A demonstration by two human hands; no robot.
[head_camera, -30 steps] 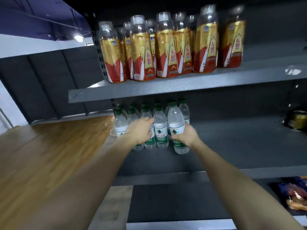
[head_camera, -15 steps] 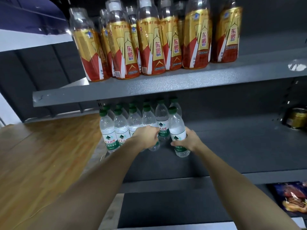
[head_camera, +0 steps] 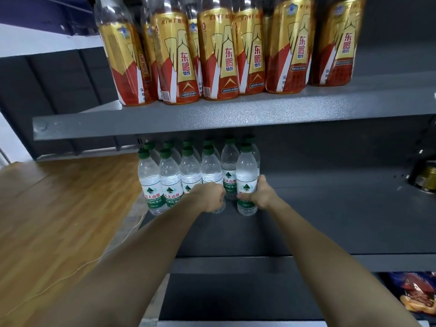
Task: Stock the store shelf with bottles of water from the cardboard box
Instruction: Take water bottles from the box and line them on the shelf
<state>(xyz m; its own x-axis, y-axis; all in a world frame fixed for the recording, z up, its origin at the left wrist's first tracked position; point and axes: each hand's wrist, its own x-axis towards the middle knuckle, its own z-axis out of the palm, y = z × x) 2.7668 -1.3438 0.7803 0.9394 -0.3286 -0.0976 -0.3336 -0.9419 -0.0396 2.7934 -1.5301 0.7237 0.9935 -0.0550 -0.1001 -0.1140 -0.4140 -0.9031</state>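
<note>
While both arms reached into the grey middle shelf, the left hand curled around a water bottle in the front row, and the right hand gripped the label of another bottle standing just beside it. More green-capped bottles stood upright to the left. Gold-and-red drink bottles lined the upper shelf.

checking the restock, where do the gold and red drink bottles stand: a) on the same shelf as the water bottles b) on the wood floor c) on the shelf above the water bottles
c: the gold and red drink bottles stand on the upper shelf, with the green-capped water bottles on the shelf below.
</note>
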